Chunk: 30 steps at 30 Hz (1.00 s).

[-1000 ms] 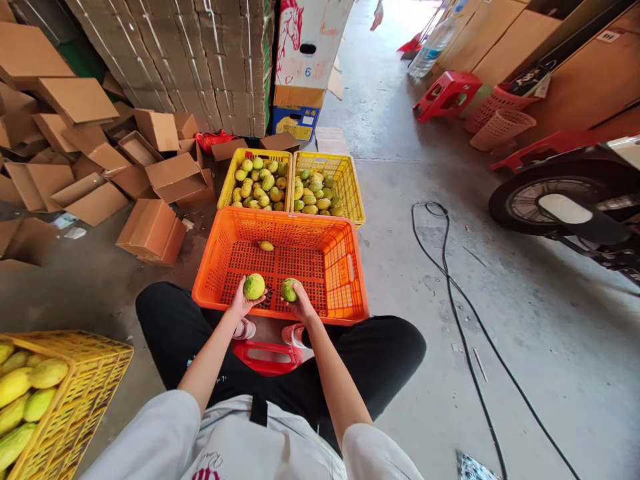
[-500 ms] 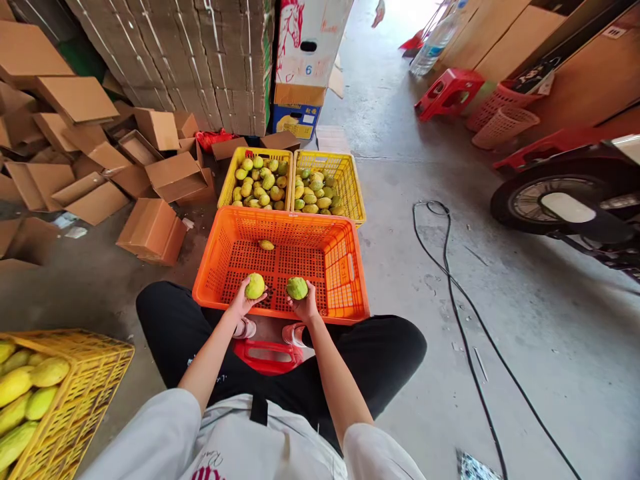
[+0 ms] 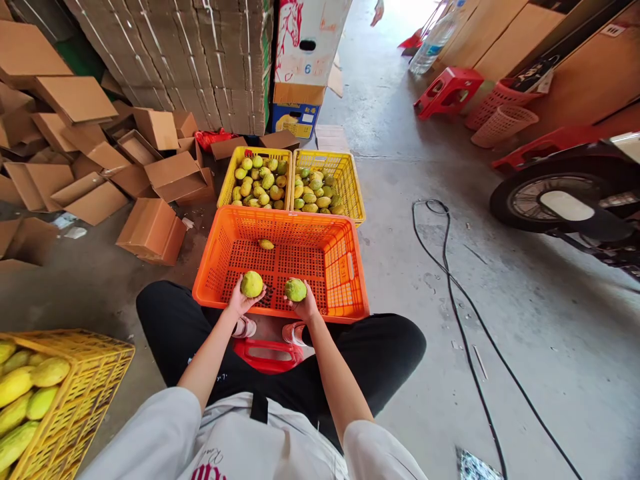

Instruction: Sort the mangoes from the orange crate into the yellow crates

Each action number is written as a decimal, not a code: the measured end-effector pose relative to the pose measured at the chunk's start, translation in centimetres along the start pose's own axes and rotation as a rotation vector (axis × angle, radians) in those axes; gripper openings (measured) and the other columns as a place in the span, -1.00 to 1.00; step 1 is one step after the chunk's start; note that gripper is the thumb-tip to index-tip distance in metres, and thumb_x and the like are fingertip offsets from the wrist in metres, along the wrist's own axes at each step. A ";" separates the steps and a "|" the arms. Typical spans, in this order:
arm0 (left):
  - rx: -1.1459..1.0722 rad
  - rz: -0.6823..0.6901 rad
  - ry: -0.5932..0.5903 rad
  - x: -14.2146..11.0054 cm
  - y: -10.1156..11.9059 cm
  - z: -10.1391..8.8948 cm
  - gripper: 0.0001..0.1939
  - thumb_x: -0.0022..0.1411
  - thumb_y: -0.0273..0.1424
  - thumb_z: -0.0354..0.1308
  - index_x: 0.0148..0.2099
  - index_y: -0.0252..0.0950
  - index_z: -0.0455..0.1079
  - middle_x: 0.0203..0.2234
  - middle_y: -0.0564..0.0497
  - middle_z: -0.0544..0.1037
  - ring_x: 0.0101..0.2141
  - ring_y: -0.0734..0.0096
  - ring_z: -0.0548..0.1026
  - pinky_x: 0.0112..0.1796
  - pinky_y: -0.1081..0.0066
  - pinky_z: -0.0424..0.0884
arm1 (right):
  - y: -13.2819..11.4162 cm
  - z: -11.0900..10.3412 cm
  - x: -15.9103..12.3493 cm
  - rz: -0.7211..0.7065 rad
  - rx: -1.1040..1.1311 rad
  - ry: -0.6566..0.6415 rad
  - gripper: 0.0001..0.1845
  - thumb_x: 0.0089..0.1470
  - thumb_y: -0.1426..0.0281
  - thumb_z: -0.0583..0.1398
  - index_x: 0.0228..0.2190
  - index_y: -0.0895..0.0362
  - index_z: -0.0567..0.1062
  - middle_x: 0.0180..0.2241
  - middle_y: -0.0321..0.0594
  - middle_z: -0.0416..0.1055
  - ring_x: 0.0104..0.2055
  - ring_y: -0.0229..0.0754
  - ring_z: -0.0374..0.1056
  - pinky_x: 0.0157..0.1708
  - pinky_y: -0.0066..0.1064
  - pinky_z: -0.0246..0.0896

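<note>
My left hand (image 3: 241, 300) cups a round yellow-green fruit (image 3: 251, 285) above the near left part of an orange plastic crate (image 3: 280, 212). A greener, slightly lumpy fruit (image 3: 295, 290) rests in the fingers of my right hand (image 3: 306, 305), a little to the right at about the same height. The two fruits are apart from each other. Inside the orange crate, one small yellowish fruit (image 3: 266, 245) lies on the perforated bottom toward the far side.
Beyond the orange crate stand two yellow crates, the left (image 3: 227, 175) and right (image 3: 354, 183), with several fruits. Another yellow crate (image 3: 103, 373) holds larger fruits at my left. Cardboard boxes (image 3: 153, 227) lie left; a black cable (image 3: 450, 280) and motorbike wheel (image 3: 545, 200) are right.
Both fruits have shifted slightly to the left in my hands, and the left one looks turned a little. The crates and the fruit lying in the orange crate stay put.
</note>
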<state>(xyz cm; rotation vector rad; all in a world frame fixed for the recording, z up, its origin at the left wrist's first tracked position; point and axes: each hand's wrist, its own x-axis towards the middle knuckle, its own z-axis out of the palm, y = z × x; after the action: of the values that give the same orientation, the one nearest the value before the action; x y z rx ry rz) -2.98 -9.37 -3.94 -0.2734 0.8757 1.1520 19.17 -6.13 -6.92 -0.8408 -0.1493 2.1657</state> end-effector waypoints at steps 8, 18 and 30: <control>0.042 -0.082 -0.029 -0.1 0.1 0.1 -0.39 0.42 -0.06 -0.13 0.27 -0.43 0.21 -0.19 -0.31 0.58 -0.16 0.08 0.61 -0.33 0.29 0.58 | 0.1 0.1 -0.2 -0.028 0.019 0.086 -0.65 0.14 0.11 0.23 -0.22 0.13 0.46 -0.42 -0.18 0.55 -0.49 -0.20 0.49 -0.69 -0.53 0.31; 0.062 0.105 -0.052 -0.5 -0.8 -0.8 -0.55 0.37 -0.28 0.06 0.22 -0.38 0.23 -0.21 -0.21 0.59 -0.10 0.15 0.60 -0.22 0.33 0.58 | -0.4 -0.2 -0.1 0.030 0.167 0.130 -0.66 0.18 0.10 0.17 -0.21 0.12 0.47 -0.34 -0.13 0.59 -0.28 -0.14 0.55 -0.42 -0.39 0.52; 0.069 0.156 0.009 -0.1 -0.8 -0.8 -0.60 0.32 -0.26 0.07 0.14 -0.31 0.31 -0.28 -0.12 0.59 -0.22 0.22 0.61 -0.04 0.13 0.51 | 0.5 -0.7 0.0 -0.072 0.028 0.152 -0.74 0.04 0.24 0.34 -0.25 0.05 0.44 -0.31 -0.32 0.58 -0.29 -0.24 0.53 -0.39 -0.41 0.51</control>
<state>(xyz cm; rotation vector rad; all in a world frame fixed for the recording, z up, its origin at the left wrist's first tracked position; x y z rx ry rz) -2.65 -10.22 -4.61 -0.1555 0.9557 1.2628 19.30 -6.58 -7.61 -0.9659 -0.0715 2.0236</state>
